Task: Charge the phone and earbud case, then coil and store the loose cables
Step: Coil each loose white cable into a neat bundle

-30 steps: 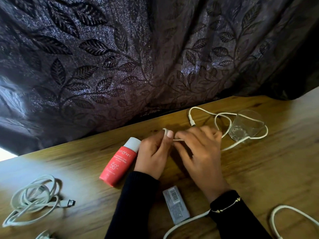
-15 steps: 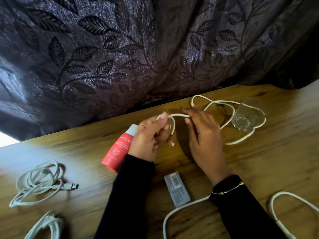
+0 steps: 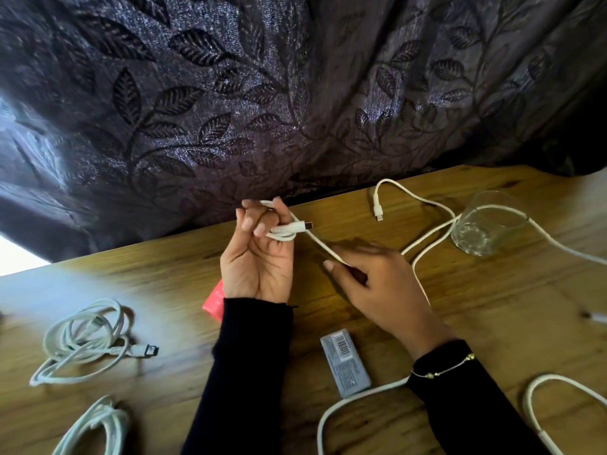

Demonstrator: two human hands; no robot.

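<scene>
My left hand [image 3: 259, 254] is raised palm up above the wooden table [image 3: 476, 307], its fingers curled round a small loop of the white cable [image 3: 430, 236], whose plug sticks out to the right. From that loop the cable runs down to my right hand [image 3: 377, 287], which pinches it between thumb and fingers. Past the right hand the cable snakes over the table, passes the drinking glass [image 3: 483, 224] and ends in a second plug at the back. A coiled white cable [image 3: 85, 339] lies at the left, another coil [image 3: 98, 428] at the bottom left.
A red tube [image 3: 213, 300] lies mostly hidden behind my left wrist. A small grey box with a barcode label [image 3: 345, 362] sits between my forearms. More loose white cable [image 3: 542, 415] loops at the bottom right. A dark leaf-patterned curtain [image 3: 295, 93] hangs behind the table.
My left hand has turned palm up and risen, with the cable end now looped round its fingers. My right hand has slid down the cable, away from the left.
</scene>
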